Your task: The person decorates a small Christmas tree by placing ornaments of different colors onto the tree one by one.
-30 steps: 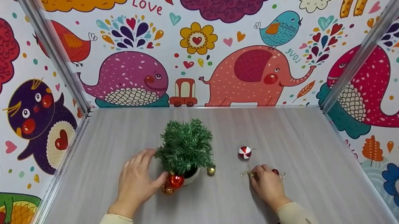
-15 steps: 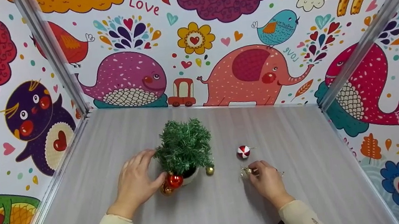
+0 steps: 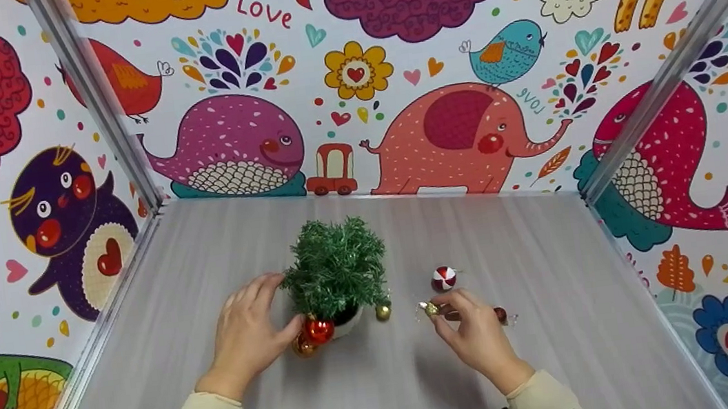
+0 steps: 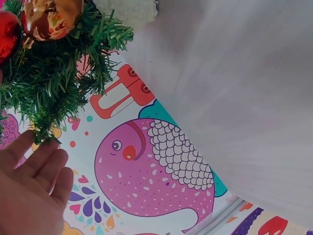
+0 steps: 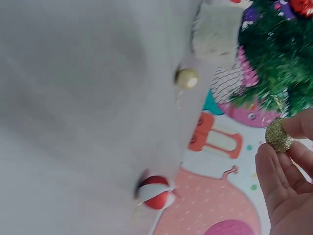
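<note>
Head view, clock centred on the tree, upright in its pale pot on the desk.

Right hand at 4 o'clock, grip narrow: thumb and fingers pinch the gold glitter ball, lifted off the desk, apart from the branches. Left hand at 8 o'clock, grip wide: fingertips touch branch tips, thumb next to the red ball; can't tell if it touches.

In the way: plain gold ball lies at 5 o'clock near the pot, roughly between pot and right hand, beaded string trailing on the desk. Red ball and orange ball crowd the low branches at 7, partly masking the pot. Left hand takes up the 8-to-9 side.

Other stuff: red-and-white striped ball, loose on the desk between 3 and 4, near the right hand's fingers. Dark red ball shows at the right hand's 2 o'clock, partly hidden by it. Printed wall spans 11 to 1 behind the tree.
</note>
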### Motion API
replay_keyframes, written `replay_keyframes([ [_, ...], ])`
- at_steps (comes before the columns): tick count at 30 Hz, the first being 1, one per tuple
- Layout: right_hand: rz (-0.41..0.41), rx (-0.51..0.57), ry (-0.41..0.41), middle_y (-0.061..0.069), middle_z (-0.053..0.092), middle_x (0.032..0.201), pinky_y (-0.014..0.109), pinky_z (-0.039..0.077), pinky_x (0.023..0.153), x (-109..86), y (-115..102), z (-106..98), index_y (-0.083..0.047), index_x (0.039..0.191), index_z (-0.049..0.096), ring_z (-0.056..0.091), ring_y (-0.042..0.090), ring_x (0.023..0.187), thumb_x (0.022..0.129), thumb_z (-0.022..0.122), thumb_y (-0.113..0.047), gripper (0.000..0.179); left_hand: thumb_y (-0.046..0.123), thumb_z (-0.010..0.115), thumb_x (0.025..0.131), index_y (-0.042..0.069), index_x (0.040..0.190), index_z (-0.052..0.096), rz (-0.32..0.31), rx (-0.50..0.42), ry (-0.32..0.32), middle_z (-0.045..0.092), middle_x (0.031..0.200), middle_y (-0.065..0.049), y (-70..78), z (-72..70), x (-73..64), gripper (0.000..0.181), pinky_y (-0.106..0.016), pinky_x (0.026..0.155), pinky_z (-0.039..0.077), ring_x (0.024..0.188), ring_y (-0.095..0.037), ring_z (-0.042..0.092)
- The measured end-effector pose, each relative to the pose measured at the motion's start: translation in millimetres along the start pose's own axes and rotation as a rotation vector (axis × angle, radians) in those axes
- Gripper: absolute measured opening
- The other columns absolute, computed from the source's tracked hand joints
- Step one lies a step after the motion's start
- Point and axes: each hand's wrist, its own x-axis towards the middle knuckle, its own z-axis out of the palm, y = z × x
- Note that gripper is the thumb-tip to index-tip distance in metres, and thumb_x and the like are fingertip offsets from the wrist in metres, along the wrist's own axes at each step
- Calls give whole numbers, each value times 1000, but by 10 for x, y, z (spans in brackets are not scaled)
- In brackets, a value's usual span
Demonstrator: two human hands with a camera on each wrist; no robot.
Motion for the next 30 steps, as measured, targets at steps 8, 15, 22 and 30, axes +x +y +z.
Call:
replay_keyframes([
  [8, -119, 45, 17, -5, 65, 105, 30, 58, 74, 69, -232, -20, -12, 108, 68, 67, 10, 90, 84, 76, -1, 28, 38, 77, 80, 6, 134, 59, -5, 2, -12, 58, 133, -14, 5, 1, 7, 66, -51, 102, 40, 120, -34, 56],
  [15, -182, 77, 28, -9, 63, 109, 27, 57, 73, 104, -362, 17, -14, 111, 68, 64, 6, 92, 82, 77, 1, 34, 38, 78, 79, 5, 134, 58, -7, 7, -5, 59, 133, -14, -6, 16, 1, 67, -51, 102, 41, 121, -33, 55],
  [22, -299, 168, 31, -4, 63, 112, 25, 56, 75, 135, -461, 114, -11, 114, 67, 66, 11, 93, 81, 75, 6, 38, 37, 78, 79, 6, 133, 60, 7, 7, -2, 60, 132, -12, -2, 3, 13, 65, -50, 101, 41, 119, -33, 57],
  [30, -349, 205, 15, 0, 62, 115, 23, 56, 77, 179, -556, 203, -8, 116, 66, 66, 14, 96, 83, 74, 4, 35, 35, 79, 79, 8, 132, 61, 26, 5, 17, 61, 130, -10, -7, -1, 16, 62, -50, 99, 42, 120, -31, 56],
])
